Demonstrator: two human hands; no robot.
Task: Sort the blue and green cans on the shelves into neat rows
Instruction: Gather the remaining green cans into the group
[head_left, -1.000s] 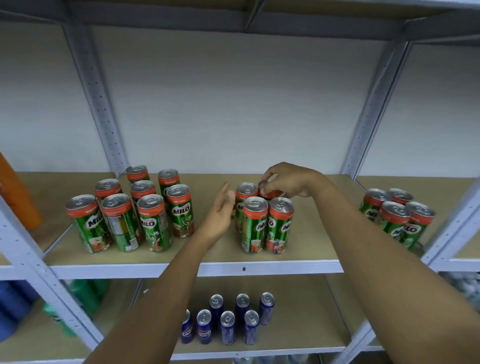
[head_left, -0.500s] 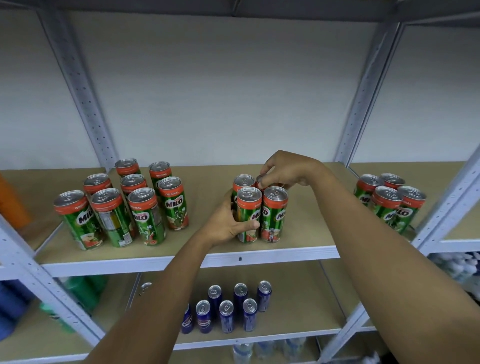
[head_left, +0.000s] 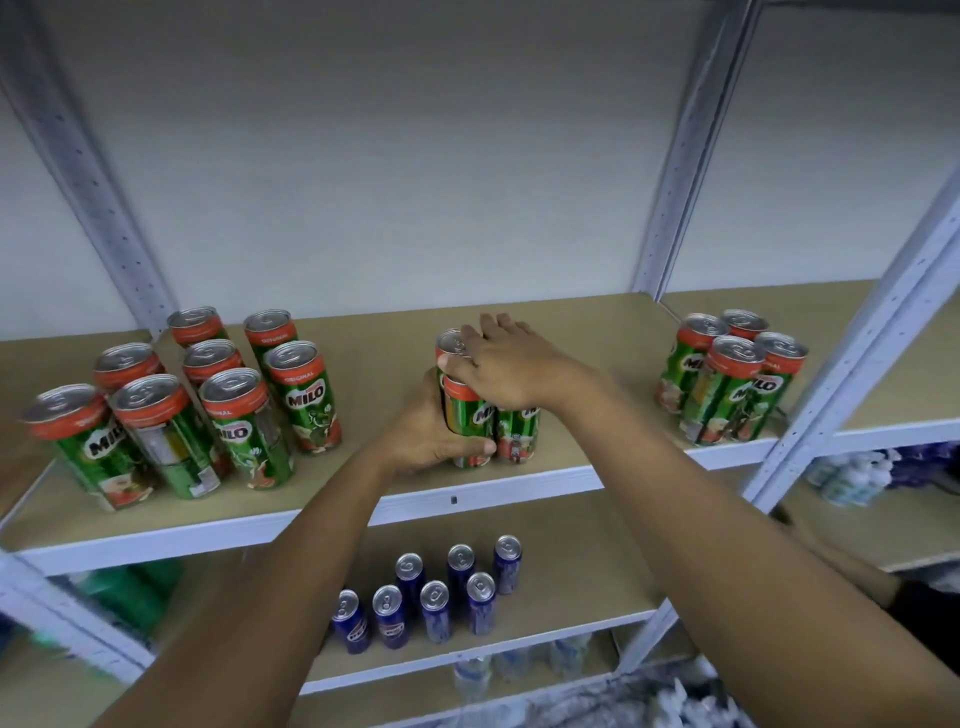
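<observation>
I am clamping my left hand (head_left: 426, 436) around the middle cluster of green Milo cans (head_left: 480, 421) on the shelf (head_left: 374, 499), my right hand (head_left: 511, 366) lying flat across their tops

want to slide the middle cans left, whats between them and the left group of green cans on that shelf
In the head view only the left hand, wrapped on the middle cans, sits there; the rest of the shelf toward the left group is bare board.

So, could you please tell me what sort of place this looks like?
Probably a stockroom or shop storage area: bare metal shelving with board shelves, green cans grouped on one level, blue cans below, and what look like bottles at the bottom.
</observation>
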